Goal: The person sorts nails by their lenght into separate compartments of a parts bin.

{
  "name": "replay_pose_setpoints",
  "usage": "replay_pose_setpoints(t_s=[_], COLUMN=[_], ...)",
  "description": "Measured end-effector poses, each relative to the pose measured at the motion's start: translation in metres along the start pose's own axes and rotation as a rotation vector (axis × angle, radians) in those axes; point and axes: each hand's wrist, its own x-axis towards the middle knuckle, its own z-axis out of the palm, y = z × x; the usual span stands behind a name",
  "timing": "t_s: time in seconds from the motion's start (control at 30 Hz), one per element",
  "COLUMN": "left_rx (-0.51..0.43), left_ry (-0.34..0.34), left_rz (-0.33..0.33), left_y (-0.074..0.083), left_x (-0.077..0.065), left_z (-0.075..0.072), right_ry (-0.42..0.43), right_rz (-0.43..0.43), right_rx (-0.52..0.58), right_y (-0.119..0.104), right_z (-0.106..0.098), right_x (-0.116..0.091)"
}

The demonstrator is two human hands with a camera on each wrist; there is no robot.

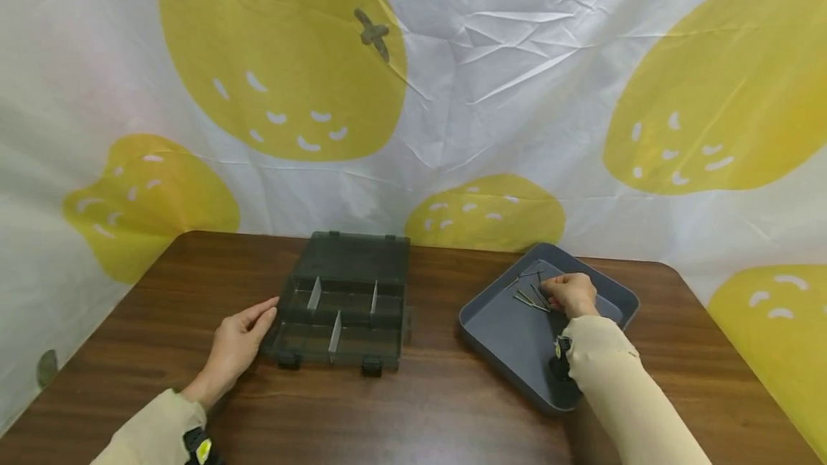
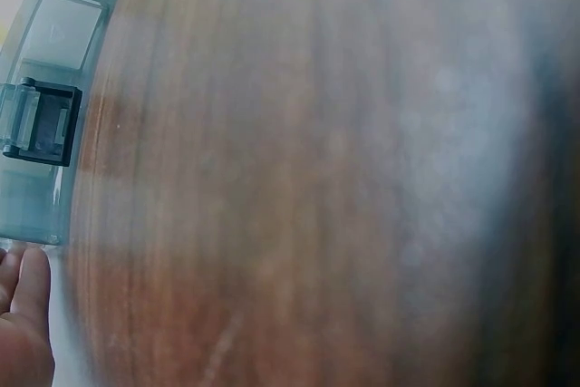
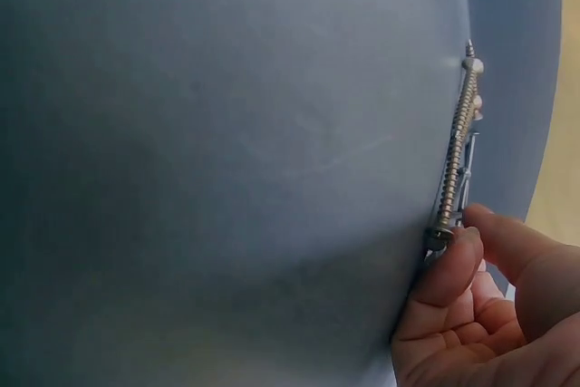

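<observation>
right hand fingers pinching screw head in grey tray by surface's right edge; screw's long axis runs away from fingertips | left hand fingers straight, touching organizer box left side

- We see long screws lying as a small loose bunch on the floor of a grey tray, toward its far half; they are thin, metallic and threaded along the shank.
- In the right wrist view one screw stands out: silvery, coarse-threaded, lying flat with its dark head at the fingertips of the right hand, which pinches it there. Others seem to lie just behind it, though we cannot count them.
- The grey tray is shallow, with rounded corners and a raised rim, set cornerwise on the right of the wooden table.
- A smoky, see-through organiser box lies open left of the tray, pale dividers upright, black latches at its near edge; the left hand touches its left side with straight fingers.
</observation>
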Motion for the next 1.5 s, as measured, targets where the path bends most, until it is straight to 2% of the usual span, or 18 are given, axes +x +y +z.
replay_pose_setpoints(t_s=[0.27,0.77,1.17,1.5], left_rx=[0.005,0.008,0.007,0.001], left_ry=[0.012,0.002,-0.005,-0.002], left_rz=[-0.002,-0.021,-0.027,-0.03], left_y=[0.0007,0.0,0.0009,-0.0006], left_x=[0.0008,-0.0001,0.0008,0.0009], left_z=[-0.0003,-0.0015,-0.0015,-0.0004], right_ry=[0.018,0.059,0.071,0.04], right_rz=[-0.035,-0.078,-0.109,-0.117], right_rx=[-0.106,-0.159,-0.31,-0.314], right_y=[-0.0025,0.0015,-0.0011,-0.0001], right_z=[0.0009,0.0008,0.0022,0.0004], right_x=[-0.003,-0.0007,-0.0016,-0.0027])
